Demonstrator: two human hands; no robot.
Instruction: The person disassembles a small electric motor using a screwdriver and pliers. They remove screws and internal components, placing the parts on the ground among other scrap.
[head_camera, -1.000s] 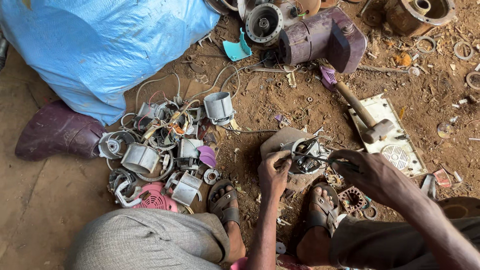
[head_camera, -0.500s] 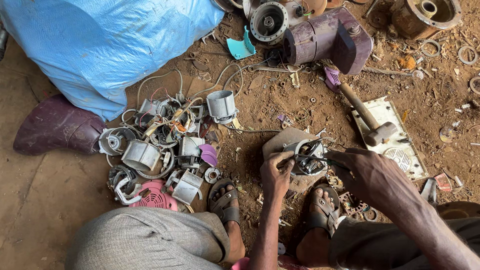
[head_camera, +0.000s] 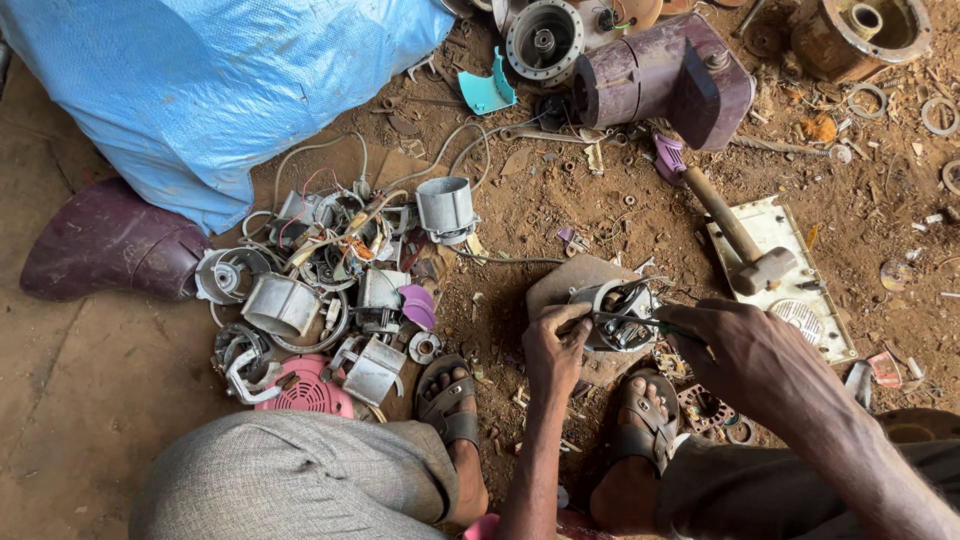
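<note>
Tool tip (head_camera: 600, 318) hidden inside motor part (head_camera: 618, 315); blue sack (head_camera: 230, 90) cut by top edge; right forearm leaves frame.

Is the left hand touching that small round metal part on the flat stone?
Touching. The head view shows the left hand with its fingers curled against the near edge of the round metal part, no gap between them.

The scrap pile (head_camera: 330, 300) lies left of the small motor part (head_camera: 620, 315), the hammer (head_camera: 745, 245) apparently just right.
</note>
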